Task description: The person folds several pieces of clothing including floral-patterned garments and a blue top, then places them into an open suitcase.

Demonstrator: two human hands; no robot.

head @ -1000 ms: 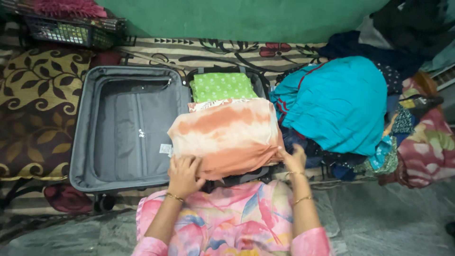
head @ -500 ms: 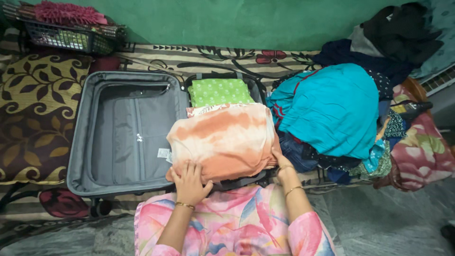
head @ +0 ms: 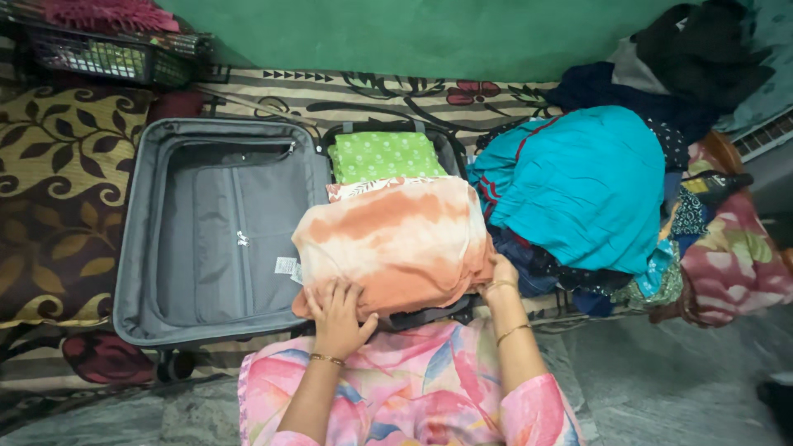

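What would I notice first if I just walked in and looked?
The orange-and-white cloth in the middle, lying on the open grey suitcase with both hands, left and right, at its near edge. Then the big teal cloth on the clothes heap at the right.

The orange cloth [head: 396, 244] covers most of the right half of the suitcase [head: 136, 248], so what lies under it cannot be seen. The fingers of the right hand [head: 500, 272] are tucked under the cloth edge. The basket [head: 99, 54] is cut by the top edge. The clothes pile [head: 628, 190] hides its lower garments.
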